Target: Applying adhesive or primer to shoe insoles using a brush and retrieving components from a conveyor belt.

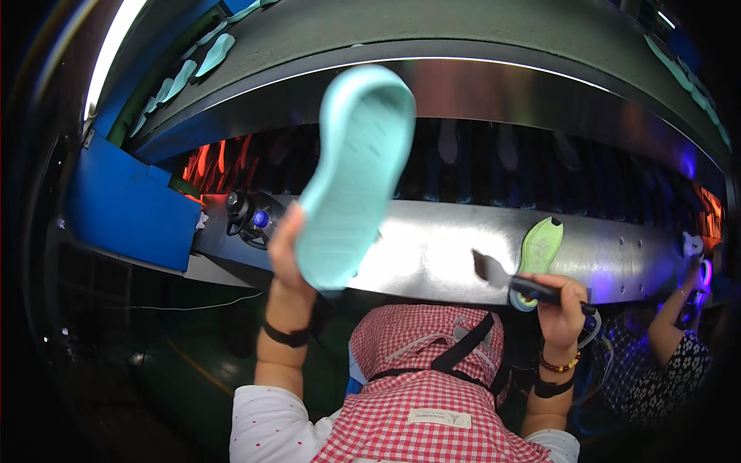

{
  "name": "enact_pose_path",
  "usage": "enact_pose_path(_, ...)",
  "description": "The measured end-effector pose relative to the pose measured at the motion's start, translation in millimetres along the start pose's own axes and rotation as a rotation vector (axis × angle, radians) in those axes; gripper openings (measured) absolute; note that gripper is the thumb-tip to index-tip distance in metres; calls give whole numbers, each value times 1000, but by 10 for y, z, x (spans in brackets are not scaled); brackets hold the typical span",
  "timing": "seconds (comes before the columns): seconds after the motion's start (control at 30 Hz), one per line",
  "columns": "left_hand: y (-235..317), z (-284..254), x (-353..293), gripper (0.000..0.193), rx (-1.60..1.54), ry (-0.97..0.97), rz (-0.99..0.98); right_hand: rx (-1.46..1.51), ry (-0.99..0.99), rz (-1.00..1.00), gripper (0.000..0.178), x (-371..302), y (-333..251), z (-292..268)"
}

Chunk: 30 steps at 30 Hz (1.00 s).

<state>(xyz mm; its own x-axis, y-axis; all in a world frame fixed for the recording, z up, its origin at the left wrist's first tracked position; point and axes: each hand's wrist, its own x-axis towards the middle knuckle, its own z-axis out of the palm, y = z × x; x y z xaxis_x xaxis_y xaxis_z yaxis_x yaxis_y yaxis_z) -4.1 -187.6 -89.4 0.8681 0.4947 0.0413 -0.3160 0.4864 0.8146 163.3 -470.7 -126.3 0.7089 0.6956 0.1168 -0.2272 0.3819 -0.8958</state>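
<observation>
My left hand [287,251] grips a turquoise shoe sole [356,177] by its lower left edge and holds it up, tilted, with its hollow raised-rim side showing. In my right hand [562,312] is a brush [536,291], its black handle between the fingers and its dark bristles pointing left toward the sole. The brush and the sole are apart. Just beyond the brush, a light green sole [542,245] with a small black patch at its far end lies on the metal bench [436,247]. My right hand and the brush hide part of its near end.
A dark bottle [241,210] with a blue-capped item [261,219] stands at the bench's left. Above runs a grey conveyor belt [463,23] carrying turquoise soles [216,54]. Dark soles [508,150] show beneath it. A blue box [131,201] is left; a co-worker's arm [670,312] is right.
</observation>
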Motion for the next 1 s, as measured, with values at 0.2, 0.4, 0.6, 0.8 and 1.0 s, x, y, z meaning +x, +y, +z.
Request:
enact_pose_path(0.2, 1285, -416, 1445, 62, -481, -223, 215, 103, 199, 83, 42, 19, 192, -175)
enact_pose_path(0.4, 1123, -488, 1897, 78, -620, 377, 433, 250, 333, 135, 42, -64, 350, -204)
enact_pose_path(0.6, 1157, -411, 1933, 62, -354, 396, 414, 285, 442, 197, 40, -66, 414, -275)
enact_pose_path(0.8, 1202, -402, 1881, 56, -181, 366, 390, 319, 460, 213, 39, -65, 504, -298)
enact_pose_path(1.0, 1161, -322, 1868, 50, -138, 357, 442, 337, 495, 211, 39, -108, 501, -312)
